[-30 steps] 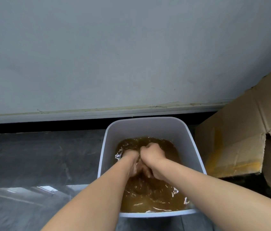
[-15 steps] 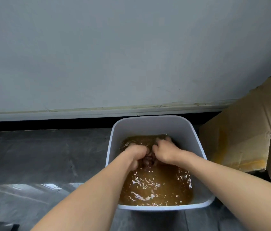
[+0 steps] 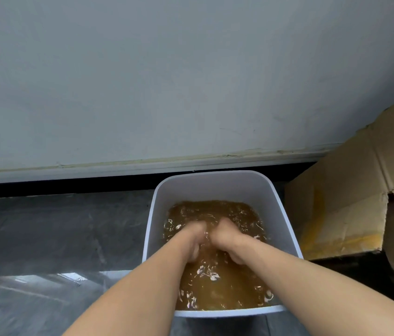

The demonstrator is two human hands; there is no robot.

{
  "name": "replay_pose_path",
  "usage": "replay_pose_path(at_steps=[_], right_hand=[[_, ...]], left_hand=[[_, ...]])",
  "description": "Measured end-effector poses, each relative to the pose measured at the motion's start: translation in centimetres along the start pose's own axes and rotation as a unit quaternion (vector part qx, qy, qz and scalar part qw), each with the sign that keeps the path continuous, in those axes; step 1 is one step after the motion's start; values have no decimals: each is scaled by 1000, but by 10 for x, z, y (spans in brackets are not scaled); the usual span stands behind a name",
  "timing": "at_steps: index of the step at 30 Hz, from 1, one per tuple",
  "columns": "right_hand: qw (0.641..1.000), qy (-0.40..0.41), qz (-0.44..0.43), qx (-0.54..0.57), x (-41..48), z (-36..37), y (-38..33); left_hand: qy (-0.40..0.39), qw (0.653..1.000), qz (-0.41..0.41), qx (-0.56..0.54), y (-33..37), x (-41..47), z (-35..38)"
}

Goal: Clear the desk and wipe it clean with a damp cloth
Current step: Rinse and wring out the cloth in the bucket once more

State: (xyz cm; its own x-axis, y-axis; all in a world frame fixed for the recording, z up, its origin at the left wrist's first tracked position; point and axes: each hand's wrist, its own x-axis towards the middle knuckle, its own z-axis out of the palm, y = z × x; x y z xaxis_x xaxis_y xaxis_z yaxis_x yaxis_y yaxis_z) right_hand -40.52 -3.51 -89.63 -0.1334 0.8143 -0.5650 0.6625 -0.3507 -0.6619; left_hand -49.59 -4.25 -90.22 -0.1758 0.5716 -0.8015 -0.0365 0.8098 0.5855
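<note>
Most of the view is a pale grey wall (image 3: 191, 81), ending at its foot in a light skirting strip (image 3: 118, 166) with a black gap beneath it. Below that lies a dark grey, glossy floor (image 3: 45, 238) that carries everything else. At the floor's right edge a brown cardboard box (image 3: 348, 202) stands with a flap open and yellowish stains low on its side. Just beside the box, close to the wall's foot, a white plastic tub (image 3: 215, 185) with rounded corners sits on the floor. The tub is partly filled with murky brown water (image 3: 227, 287), rippled and flecked with small bright glints. Both bare forearms reach over the tub's near rim into the water. The left hand (image 3: 192, 238) and the right hand (image 3: 227, 235) are together at the middle of the tub, knuckles up and nearly touching, with fingers curled down below the surface. Whether they grip anything cannot be told, because the water hides the fingertips. The cloth cannot be made out in the cloudy water.
</note>
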Motion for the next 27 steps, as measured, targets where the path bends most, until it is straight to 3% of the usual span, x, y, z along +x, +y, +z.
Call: replay_pose_path(at_steps=[3, 8, 16, 19, 22, 27], right_hand=[[996, 56, 1, 72, -12, 7, -11], [991, 120, -55, -25, -29, 12, -20], [987, 150, -47, -26, -6, -25, -16], [995, 70, 20, 72, -4, -33, -17], [995, 6, 58, 76, 0, -36, -10], [997, 58, 14, 56, 11, -27, -5]], left_hand=[[16, 999, 5, -51, 1, -3, -1], [-21, 980, 13, -198, 7, -5, -6], [-96, 987, -43, -124, 17, -20, -11], [-49, 986, -32, -158, 15, -15, -11], [9, 988, -30, -148, 9, -5, -8], [89, 989, 18, -114, 6, 4, -4]])
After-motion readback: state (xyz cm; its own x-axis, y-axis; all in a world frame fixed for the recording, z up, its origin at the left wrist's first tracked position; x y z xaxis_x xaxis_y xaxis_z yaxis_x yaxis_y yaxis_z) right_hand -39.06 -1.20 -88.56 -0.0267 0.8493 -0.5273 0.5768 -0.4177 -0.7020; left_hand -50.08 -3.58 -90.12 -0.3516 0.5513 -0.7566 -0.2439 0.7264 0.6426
